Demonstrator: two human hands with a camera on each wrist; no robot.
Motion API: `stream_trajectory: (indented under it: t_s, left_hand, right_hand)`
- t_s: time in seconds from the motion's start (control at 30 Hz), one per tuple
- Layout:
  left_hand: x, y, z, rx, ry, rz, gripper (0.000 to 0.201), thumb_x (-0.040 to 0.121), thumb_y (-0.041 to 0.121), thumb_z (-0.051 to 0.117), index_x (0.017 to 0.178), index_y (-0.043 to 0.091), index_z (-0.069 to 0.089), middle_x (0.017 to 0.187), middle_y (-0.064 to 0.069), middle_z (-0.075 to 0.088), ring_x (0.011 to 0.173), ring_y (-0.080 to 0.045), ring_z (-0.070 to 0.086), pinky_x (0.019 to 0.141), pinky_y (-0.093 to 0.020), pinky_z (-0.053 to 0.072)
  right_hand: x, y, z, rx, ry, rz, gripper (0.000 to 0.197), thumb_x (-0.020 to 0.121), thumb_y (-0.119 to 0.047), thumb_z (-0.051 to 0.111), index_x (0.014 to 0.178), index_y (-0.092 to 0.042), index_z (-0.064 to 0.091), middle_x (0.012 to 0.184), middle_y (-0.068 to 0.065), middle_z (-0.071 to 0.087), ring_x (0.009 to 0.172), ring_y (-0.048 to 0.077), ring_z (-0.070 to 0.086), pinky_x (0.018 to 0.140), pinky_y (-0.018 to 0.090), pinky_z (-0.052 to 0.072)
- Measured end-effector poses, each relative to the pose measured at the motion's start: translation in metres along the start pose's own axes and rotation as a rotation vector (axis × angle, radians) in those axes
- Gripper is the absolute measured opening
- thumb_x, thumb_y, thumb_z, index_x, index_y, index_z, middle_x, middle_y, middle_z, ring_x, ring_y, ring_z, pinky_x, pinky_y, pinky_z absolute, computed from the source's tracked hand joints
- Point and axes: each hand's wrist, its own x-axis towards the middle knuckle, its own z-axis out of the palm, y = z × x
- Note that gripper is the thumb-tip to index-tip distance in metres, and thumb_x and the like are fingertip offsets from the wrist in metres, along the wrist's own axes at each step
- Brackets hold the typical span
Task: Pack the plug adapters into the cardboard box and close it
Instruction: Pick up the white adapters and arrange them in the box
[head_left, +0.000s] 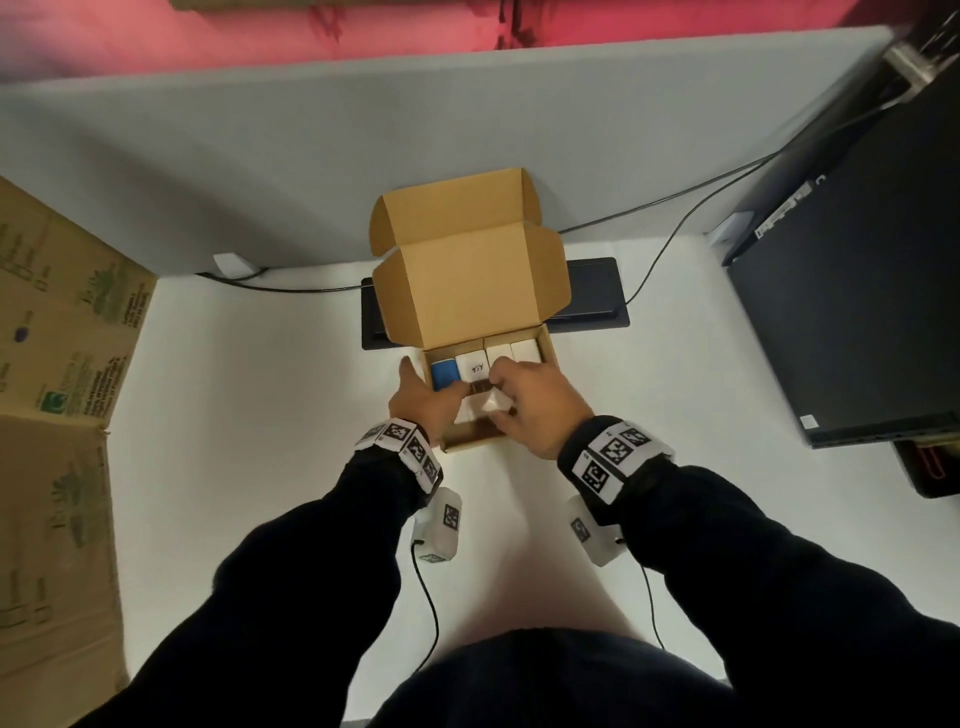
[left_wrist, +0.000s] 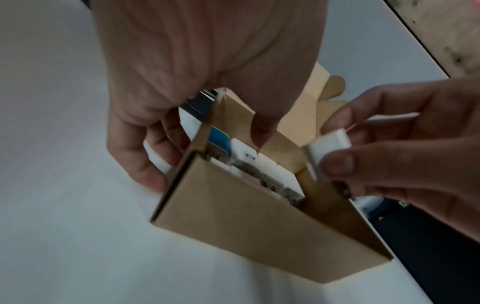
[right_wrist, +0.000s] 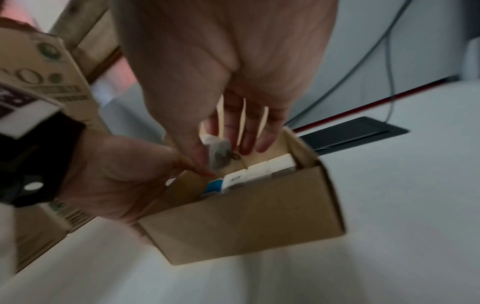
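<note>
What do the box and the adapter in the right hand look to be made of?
Cardboard box: brown matte corrugated card, judging by its creased flaps and thick cut edges. White adapter pinched in the right hand: probably smooth moulded plastic with rounded corners and a slight sheen, though the picture is blurred.

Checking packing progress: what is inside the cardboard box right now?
Inside the cardboard box: a blue adapter and three white adapters along the far wall. The hands cover the near part.

The head view looks steeply down from above, while both close wrist views share the cardboard box.
</note>
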Motion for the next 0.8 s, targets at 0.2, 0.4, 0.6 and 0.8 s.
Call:
stream_trajectory:
  t_s: [0.2,0.4,0.6,0.8]
  left_hand:
    - [-0.003,-0.007,-0.011,-0.072,-0.103,-0.08,0.092,0.079,0.039,0.074,0.154,0.038,0.022,0.137,-0.004,0.053,0.115,-0.028,0.057,0.068,-0.042,0.063]
    - [-0.004,-0.009,-0.012,-0.127,-0.13,-0.102,0.093,0.075,0.037,0.074,0.152,0.04,0.023,0.13,-0.004,0.056,0.111,-0.029,0.06,0.071,-0.048,0.064]
    - [0.002,-0.013,-0.011,-0.121,-0.105,-0.055,0.091,0.069,0.044,0.069,0.15,0.037,0.026,0.127,-0.007,0.06,0.111,-0.032,0.061,0.085,-0.05,0.061]
    - [0.004,-0.004,-0.021,-0.172,-0.06,0.056,0.079,0.076,0.036,0.066,0.147,0.039,0.034,0.117,-0.002,0.064,0.105,-0.026,0.063,0.09,-0.044,0.058]
  right_hand:
    - [0.021,-0.021,0.012,-0.194,-0.258,0.049,0.006,0.086,-0.012,0.068,0.087,-0.018,0.069,0.097,0.008,0.064,0.089,0.029,0.063,0.082,0.037,0.055]
    - [0.03,-0.019,0.02,-0.222,-0.385,-0.07,0.02,0.083,-0.005,0.07,0.091,-0.021,0.079,0.103,0.005,0.066,0.093,0.028,0.065,0.084,0.036,0.056]
    - [0.029,-0.019,0.032,-0.187,-0.385,-0.107,0.023,0.089,-0.003,0.063,0.101,-0.016,0.077,0.113,0.007,0.063,0.103,0.024,0.059,0.083,0.027,0.046]
    - [0.016,-0.004,0.017,-0.041,0.022,-0.124,0.023,0.085,-0.004,0.059,0.104,-0.011,0.071,0.106,0.006,0.059,0.1,0.024,0.056,0.086,0.036,0.05]
